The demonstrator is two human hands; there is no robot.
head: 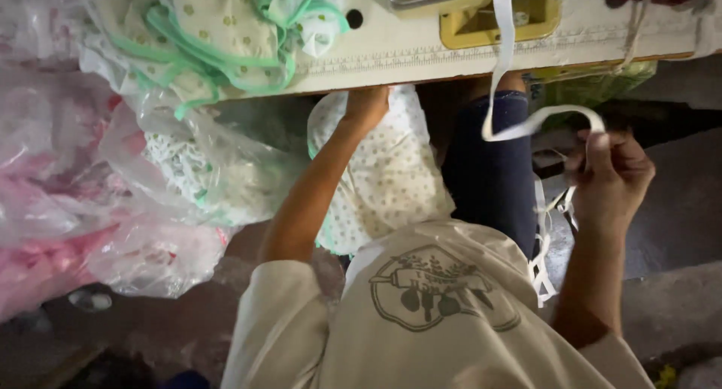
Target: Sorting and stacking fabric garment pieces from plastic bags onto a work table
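Note:
My left hand (366, 105) reaches under the edge of the sewing table (421, 54) and grips a white dotted fabric piece (387, 174) that lies over my lap. My right hand (613, 174) is raised at the right and pinches a white strip of binding tape (505, 73). The tape runs down from the table top, loops past my fingers and trails down beside my leg. I wear a cream shirt and dark trousers.
A pile of dotted cloth pieces with green trim (218, 35) lies on the table's left part. Clear plastic bags of fabric (90, 201), some pink, crowd the left. A yellow machine base (500, 16) sits at the table's top.

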